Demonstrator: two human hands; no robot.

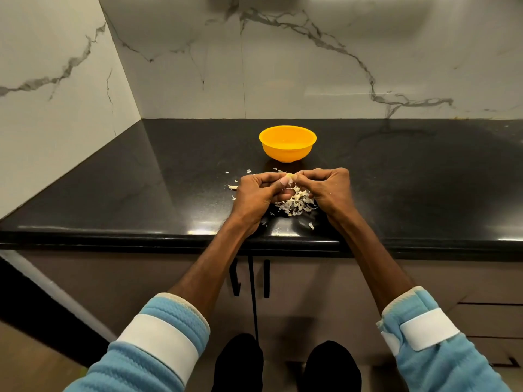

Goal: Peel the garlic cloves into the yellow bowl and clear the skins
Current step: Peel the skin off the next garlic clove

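A yellow bowl (287, 147) stands on the black countertop (141, 193), just behind my hands. My left hand (259, 193) and my right hand (328, 190) meet above the counter, fingertips pinching a small pale garlic clove (289, 176) between them. Under and between the hands lies a heap of white garlic skins (295, 205). A few loose flakes are scattered to the left (232, 187) and toward the front edge (310, 225). What the bowl holds is hard to make out.
Marble walls close the counter at the back and left, forming a corner (141, 118). The counter's front edge (169, 239) runs below my wrists, with cabinet doors and dark handles (266, 278) underneath.
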